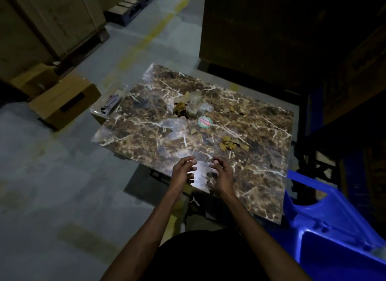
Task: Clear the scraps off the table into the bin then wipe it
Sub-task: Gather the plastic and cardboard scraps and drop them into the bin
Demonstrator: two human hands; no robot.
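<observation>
Over the near bench (pixel 261 176) edge, my left hand (pixel 183 172) and right hand (pixel 222 174) hover, fingers (pixel 193 161) wide, empty; a careless sweep could scatter cardboard scraps (pixel 229 145) floorward.

- Head view, single camera (wide-angle), looks forward and steeply down over the table (pixel 261 176) from its near corner.
- Close; forearms enter from the bottom edge.

Two bare forearms, no sleeves in view, no watch or rings to be seen, left hand (pixel 183 172) and right hand (pixel 222 174) bare, dark garment (pixel 188 255) over the torso below
</observation>
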